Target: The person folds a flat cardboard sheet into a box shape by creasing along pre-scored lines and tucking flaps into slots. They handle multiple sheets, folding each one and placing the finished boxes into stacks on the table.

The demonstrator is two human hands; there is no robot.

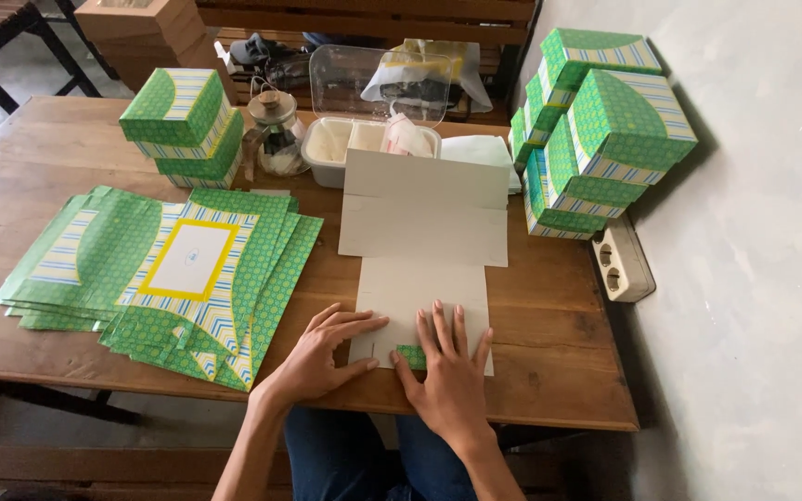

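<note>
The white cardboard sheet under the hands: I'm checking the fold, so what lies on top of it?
Both hands, left hand and right hand, press flat on the white cardboard sheet's near edge, beside a folded-over green patterned tab. Whatever is beneath the palms is covered.

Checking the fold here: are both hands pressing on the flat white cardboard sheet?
Touching. The head view shows the left hand and right hand lying flat on the near end of the white cardboard sheet, fingers spread on it.
</note>
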